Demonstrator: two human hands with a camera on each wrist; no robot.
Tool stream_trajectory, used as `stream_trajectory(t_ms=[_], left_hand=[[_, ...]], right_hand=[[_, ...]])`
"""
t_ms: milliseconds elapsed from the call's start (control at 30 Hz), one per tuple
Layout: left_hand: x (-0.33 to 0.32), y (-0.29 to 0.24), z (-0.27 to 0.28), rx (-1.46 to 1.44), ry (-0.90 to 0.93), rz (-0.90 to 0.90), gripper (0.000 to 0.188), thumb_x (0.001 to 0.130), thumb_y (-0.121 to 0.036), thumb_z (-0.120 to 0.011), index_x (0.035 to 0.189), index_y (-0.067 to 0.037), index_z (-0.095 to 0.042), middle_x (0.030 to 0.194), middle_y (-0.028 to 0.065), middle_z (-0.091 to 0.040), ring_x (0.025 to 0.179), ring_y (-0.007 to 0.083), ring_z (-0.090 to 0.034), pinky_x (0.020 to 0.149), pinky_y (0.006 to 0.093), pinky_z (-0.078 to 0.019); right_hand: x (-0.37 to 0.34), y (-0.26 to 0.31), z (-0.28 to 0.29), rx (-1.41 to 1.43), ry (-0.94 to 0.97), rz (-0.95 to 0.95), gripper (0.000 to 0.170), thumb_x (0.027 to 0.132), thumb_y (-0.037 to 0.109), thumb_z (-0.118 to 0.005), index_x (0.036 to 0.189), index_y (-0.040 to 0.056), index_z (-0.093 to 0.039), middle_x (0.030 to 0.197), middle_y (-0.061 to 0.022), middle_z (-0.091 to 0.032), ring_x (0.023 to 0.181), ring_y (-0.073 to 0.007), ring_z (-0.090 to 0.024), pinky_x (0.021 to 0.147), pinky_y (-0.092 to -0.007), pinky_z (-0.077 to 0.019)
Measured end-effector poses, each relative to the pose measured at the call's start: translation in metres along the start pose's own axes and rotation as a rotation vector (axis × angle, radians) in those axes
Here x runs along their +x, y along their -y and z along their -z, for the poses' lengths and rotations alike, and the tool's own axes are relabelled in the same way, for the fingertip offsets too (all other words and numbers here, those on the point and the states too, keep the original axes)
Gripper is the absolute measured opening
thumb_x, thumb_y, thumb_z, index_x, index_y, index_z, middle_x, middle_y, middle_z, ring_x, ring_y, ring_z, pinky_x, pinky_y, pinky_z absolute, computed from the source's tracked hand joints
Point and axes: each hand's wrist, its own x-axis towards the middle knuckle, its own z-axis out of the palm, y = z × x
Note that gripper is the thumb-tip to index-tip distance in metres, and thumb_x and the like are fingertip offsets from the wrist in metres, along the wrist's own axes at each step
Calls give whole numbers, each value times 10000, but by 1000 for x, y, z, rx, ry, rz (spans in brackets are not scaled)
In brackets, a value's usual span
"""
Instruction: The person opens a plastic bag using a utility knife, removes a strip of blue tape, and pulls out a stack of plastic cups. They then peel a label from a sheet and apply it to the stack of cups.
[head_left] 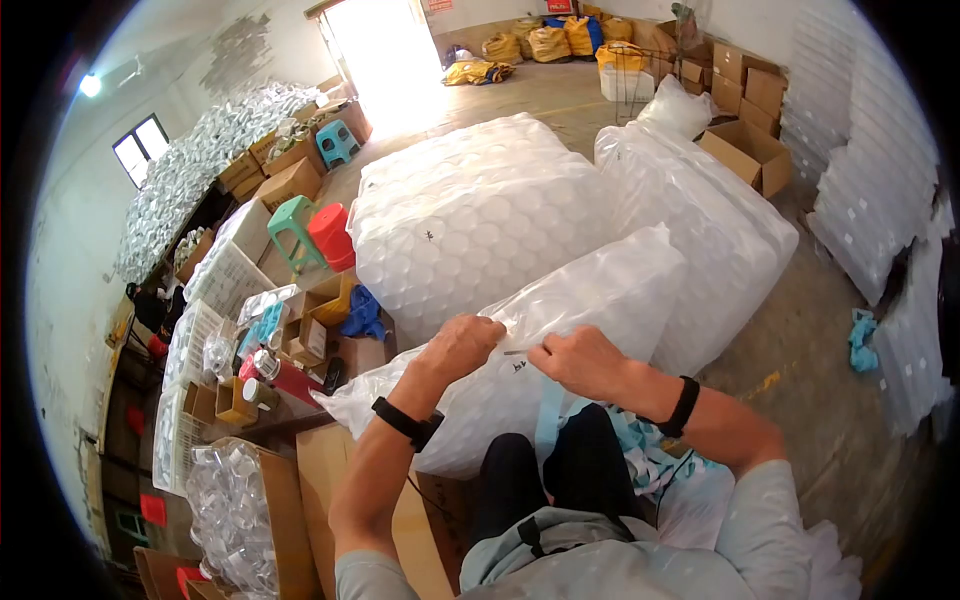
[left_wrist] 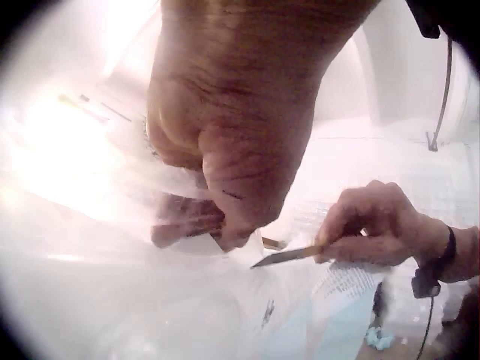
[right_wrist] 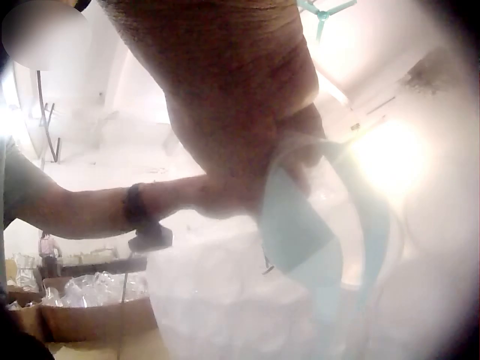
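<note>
A clear plastic bag [head_left: 610, 290] with rows of round shapes inside lies across the person's lap. The left hand [head_left: 462, 345] pinches the bag's film near its upper edge. In the left wrist view the left hand [left_wrist: 232, 150] has its fingertips bent down onto the film. Gripped in the right hand [head_left: 582, 360] is a small knife [left_wrist: 285, 256], its blade pointing toward the left hand. A light-blue strip [right_wrist: 300, 232] hangs by the right hand in the right wrist view and runs down in front of the bag in the head view.
Large wrapped bundles [head_left: 460, 220] stand just beyond the lap. To the left are a carton of clear plastic pieces [head_left: 232, 510], a red bottle [head_left: 290, 378] and a green stool [head_left: 291, 228]. Light-blue scraps [head_left: 655, 455] lie by the right leg; stacked plastic sheets [head_left: 870, 190] line the right wall.
</note>
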Motion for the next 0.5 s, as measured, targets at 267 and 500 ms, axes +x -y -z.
stream_trajectory(t_ms=[267, 500], left_hand=[[-4, 0, -4, -75, -91, 2, 41, 892, -44, -634, 888, -27, -672, 857, 176, -716, 812, 420, -712, 728, 510, -568], [12, -14, 1, 76, -118, -96, 65, 911, -54, -633, 955, -28, -673, 890, 155, -711, 835, 398, -718, 722, 490, -579]], right_hand=[[-11, 10, 0, 114, -56, -33, 89, 855, 96, -661, 915, 66, -603, 772, -110, -645, 632, -316, -703, 536, -445, -549], [-57, 25, 2, 228, -101, -217, 117, 850, 84, -660, 943, 68, -590, 783, -137, -644, 637, -377, -689, 529, -475, -541]])
